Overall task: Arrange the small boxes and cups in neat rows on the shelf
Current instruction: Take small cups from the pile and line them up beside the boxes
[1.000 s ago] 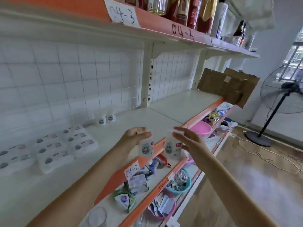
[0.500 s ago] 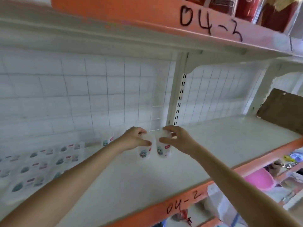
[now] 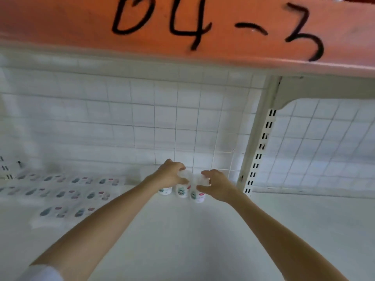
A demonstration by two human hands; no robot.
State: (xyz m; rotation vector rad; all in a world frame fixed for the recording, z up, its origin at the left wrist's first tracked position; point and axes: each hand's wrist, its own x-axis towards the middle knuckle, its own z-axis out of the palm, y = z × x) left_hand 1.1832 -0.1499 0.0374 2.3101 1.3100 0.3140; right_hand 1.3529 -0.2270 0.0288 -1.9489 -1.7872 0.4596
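Observation:
Both arms reach deep to the back of the white shelf point(image 3: 182, 236). My left hand point(image 3: 170, 175) grips a small white cup point(image 3: 182, 192) from above, its base on or just over the shelf. My right hand point(image 3: 217, 185) grips a second small white cup point(image 3: 197, 196) right beside it. Another cup point(image 3: 165, 191) stands just left of them, partly hidden by my left wrist. The three cups form a short line near the white wire-grid back wall. Flat multipacks of small cups point(image 3: 60, 193) lie in rows on the shelf's left part.
The orange edge of the upper shelf point(image 3: 203, 27), marked "04-3", hangs low overhead. A white slotted upright point(image 3: 257, 151) stands just right of the cups. Bare shelf surface stretches in front of the cups and to the right.
Both hands carried their cups from the shelf's front edge back to the rear wall and lowered them beside the standing cup. The view moved in under the upper shelf.

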